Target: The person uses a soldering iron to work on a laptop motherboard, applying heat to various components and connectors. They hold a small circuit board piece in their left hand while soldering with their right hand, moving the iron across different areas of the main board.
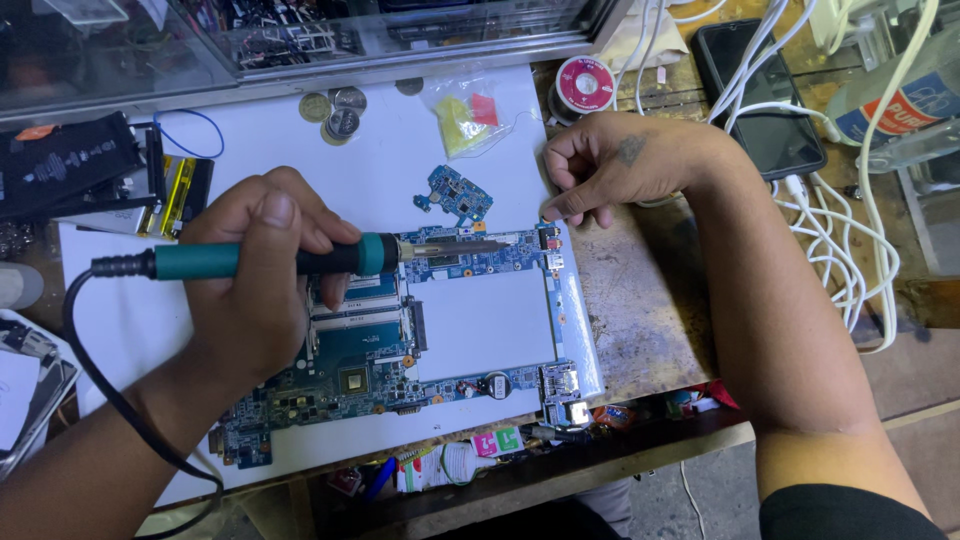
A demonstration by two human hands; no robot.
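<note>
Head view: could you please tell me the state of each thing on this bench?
Soldering iron: held in left hand, tip over the board.
Blue circuit board: lying flat, steadied by right hand.
Small blue board: loose on the white sheet.
Phone: screen dark.

Views: I have one, the head camera; no second view, so nothing is shared.
Position: it sits above the workbench [650, 300], on the wearer's head.
Direction: it looks steeply down and slightly forward; the bench's far edge with the glass case [300, 40] runs along the top of my picture.
Nearness: close; both forearms enter from the bottom corners and fill much of the frame.
Centre: the blue circuit board [440, 340] on the white sheet [380, 150] lies mid-frame.
Edges: the bench's near edge and a strip of floor [930, 440] show at bottom right.
Tilt: the bench edges run slightly askew.
</note>
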